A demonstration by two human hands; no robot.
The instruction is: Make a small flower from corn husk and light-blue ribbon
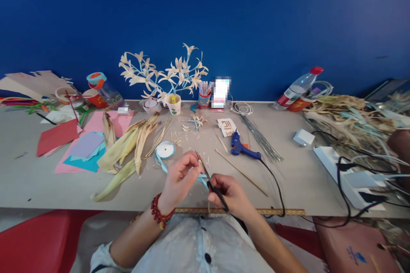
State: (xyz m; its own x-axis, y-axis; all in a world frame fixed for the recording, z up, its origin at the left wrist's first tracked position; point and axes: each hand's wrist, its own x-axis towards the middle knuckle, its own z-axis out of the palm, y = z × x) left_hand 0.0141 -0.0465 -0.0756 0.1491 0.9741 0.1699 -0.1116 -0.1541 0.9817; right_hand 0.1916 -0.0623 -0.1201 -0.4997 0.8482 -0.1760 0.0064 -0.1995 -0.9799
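Note:
My right hand (231, 193) grips black-handled scissors (218, 196), with the blades pointing up and to the left. My left hand (181, 177), with a red bead bracelet on its wrist, pinches a small pale piece of husk (200, 165) right beside the blades. Whether the blades touch it I cannot tell. Just beyond my left hand lies a roll of light blue ribbon (165, 150), its loose end running toward my hands. Pale scraps and a small husk flower (197, 122) are farther back on the table.
Dried corn husks (128, 147) and coloured paper (88, 145) lie at left. Husk flowers stand in a paper cup (174, 106). Right of centre are a blue glue gun (243, 148), a wooden stick (241, 172) and wires (262, 138). A power strip (339, 179) with cables is at right.

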